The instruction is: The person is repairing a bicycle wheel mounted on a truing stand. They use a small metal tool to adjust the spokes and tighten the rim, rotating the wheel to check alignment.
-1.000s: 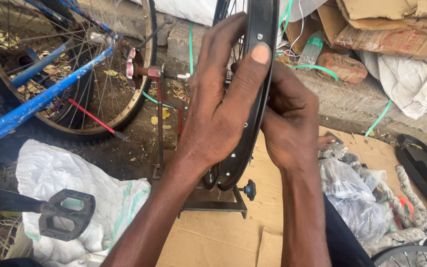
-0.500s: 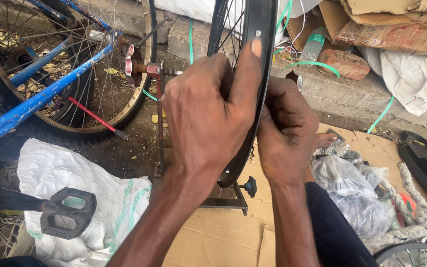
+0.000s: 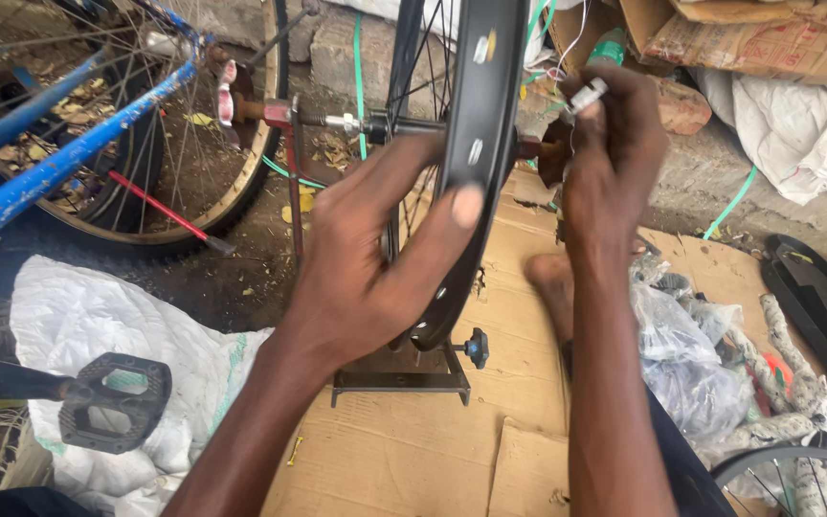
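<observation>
The black wheel rim (image 3: 476,163) is clasped by the left hand (image 3: 366,278), thumb pressed flat on the outer face and fingers wrapped behind it, at about the centre of the view. A small silver tool (image 3: 589,94) is pinched between the fingertips of the right hand (image 3: 610,153), up at one o'clock beside the hub; what kind of tool it is cannot be told. The rim is held upright in a black stand (image 3: 404,378) whose foot rests on cardboard (image 3: 413,460) at six o'clock, with a knob at its lower edge. The rim is judged stiff, fairly light and smooth-faced, so it may slip under a loose palm; it is best taken across its width, as here, and not by the thin spokes (image 3: 423,57), which are judged easily bent. A blue bicycle frame (image 3: 59,163) and its wheel are seen at ten o'clock, a black pedal (image 3: 112,402) on a white sack (image 3: 88,325) at eight o'clock, and crumpled plastic bags (image 3: 691,354) at four o'clock.
</observation>
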